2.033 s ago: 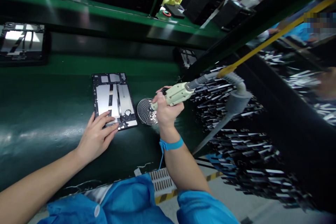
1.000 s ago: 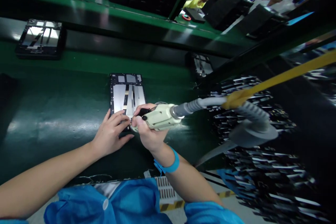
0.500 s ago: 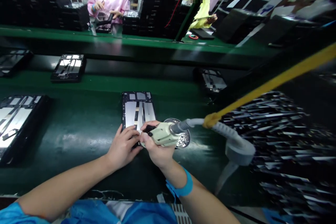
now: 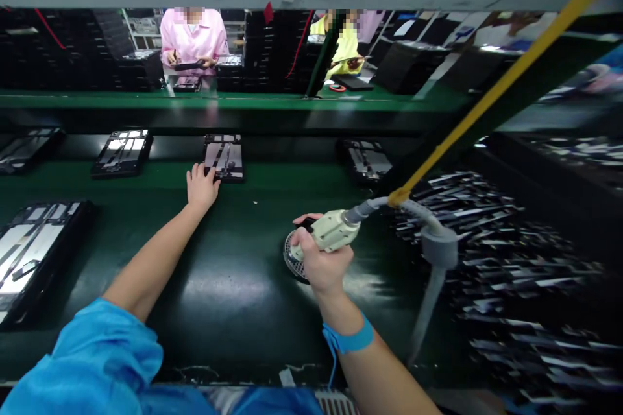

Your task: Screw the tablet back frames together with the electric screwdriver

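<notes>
My left hand (image 4: 202, 188) reaches forward, fingers spread, at the near left corner of an opened tablet-like device (image 4: 224, 154) on the far strip of the green bench. Its fingertips touch or nearly touch the device's edge. Closer to me, my right hand (image 4: 327, 266) is wrapped round a cream electric screwdriver (image 4: 335, 231) with a grey cable. The screwdriver's front end is over a round perforated metal dish (image 4: 293, 264); its tip is hidden by my fingers. A blue band circles my right wrist.
More opened devices lie at the left front (image 4: 34, 246), back left (image 4: 121, 152) and back right (image 4: 365, 161). A yellow strap (image 4: 467, 117) holds up the screwdriver cable. Dark stacked parts (image 4: 530, 285) crowd the right side. Across the bench stand people in pink (image 4: 195, 35) and yellow.
The device has gone from in front of me to the far strip, with my left hand now beside it. My right hand and the screwdriver have shifted slightly right. The view has tilted up.
</notes>
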`<state>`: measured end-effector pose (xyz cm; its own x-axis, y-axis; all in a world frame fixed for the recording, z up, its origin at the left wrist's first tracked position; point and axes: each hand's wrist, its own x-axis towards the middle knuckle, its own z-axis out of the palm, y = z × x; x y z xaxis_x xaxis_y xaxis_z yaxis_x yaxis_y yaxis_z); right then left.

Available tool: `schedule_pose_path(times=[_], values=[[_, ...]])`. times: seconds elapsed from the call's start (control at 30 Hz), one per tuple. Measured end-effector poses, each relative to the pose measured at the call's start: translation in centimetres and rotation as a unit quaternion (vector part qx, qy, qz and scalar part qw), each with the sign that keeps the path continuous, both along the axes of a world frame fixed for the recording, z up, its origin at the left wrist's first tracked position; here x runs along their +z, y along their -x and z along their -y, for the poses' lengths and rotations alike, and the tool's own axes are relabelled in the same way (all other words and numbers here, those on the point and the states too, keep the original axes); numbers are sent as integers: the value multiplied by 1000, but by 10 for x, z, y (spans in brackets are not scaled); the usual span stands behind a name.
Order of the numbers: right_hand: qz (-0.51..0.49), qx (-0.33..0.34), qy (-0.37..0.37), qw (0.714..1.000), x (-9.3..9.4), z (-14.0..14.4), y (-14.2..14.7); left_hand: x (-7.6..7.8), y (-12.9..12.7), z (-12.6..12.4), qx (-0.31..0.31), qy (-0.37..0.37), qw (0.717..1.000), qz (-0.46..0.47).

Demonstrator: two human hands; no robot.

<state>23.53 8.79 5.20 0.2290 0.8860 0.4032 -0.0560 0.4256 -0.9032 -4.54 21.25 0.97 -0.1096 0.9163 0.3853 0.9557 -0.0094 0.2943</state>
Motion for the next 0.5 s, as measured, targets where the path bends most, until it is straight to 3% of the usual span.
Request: schedule_pose_path(times=[0.1, 0.2, 0.3, 0.4, 0.5], values=[[13, 1, -6, 1000, 0, 2, -2, 7, 13, 12, 23, 8, 1000, 2], [23, 6, -5, 1000, 1, 6, -4, 22, 53, 49, 24, 39, 999, -8], [27, 8, 9, 1000, 1, 8, -4, 46, 124, 99, 83, 88, 993, -20], [21, -2, 5, 1000, 2, 6, -3, 76, 209, 157, 208, 134, 968, -29], [9, -4, -1, 1000, 3, 4, -2, 100, 281, 217, 342, 159, 926, -29]])
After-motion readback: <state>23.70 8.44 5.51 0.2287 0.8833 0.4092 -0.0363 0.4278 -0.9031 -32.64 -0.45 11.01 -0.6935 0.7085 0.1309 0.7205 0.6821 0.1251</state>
